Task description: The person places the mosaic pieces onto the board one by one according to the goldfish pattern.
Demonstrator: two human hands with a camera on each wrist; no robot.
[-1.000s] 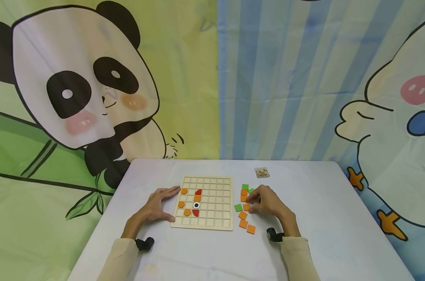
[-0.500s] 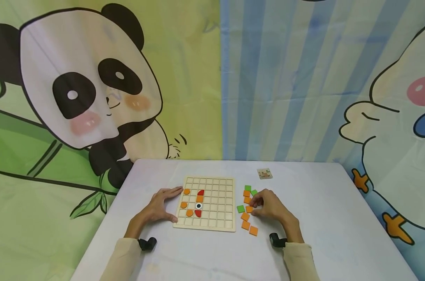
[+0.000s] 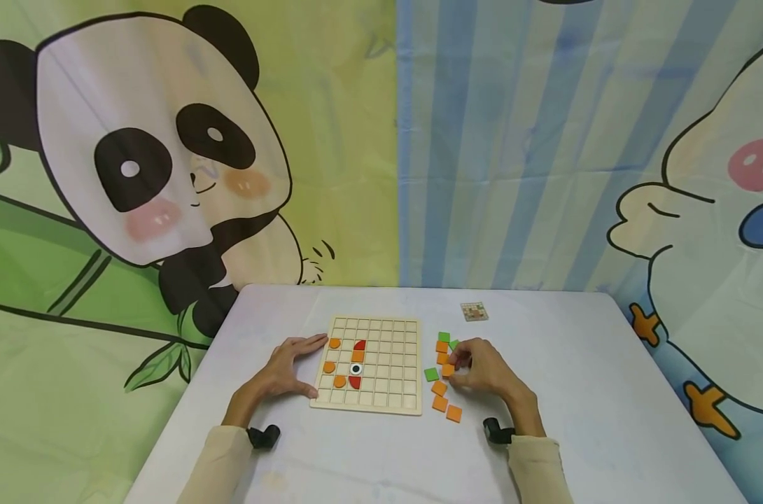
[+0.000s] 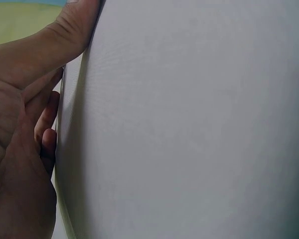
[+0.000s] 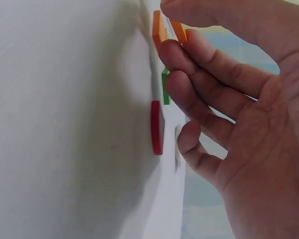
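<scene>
In the head view, a pale wooden grid board (image 3: 388,364) lies on the white table. Its left side holds orange discs (image 3: 329,367), red quarter-round pieces (image 3: 360,345), an orange square and a white eye disc (image 3: 356,369). My left hand (image 3: 287,367) touches the board's left edge, thumb and fingers spread wide apart. To the board's right, my right hand (image 3: 482,365) pinches an orange square tile (image 3: 447,370) between thumb and fingertips. In the right wrist view that orange tile (image 5: 178,31) shows at the fingertips, mostly covered by the thumb.
Loose orange tiles (image 3: 439,403) and green tiles (image 3: 431,374) lie between board and right hand. A red piece (image 5: 157,127) stands out under the right hand in its wrist view. A small pattern card (image 3: 474,311) lies at the back. A printed curtain (image 3: 482,140) hangs behind the table.
The orange tile at my right fingertips has shifted slightly away from me, and the thumb and fingers have drawn together on it. My left hand stays at the board's edge.
</scene>
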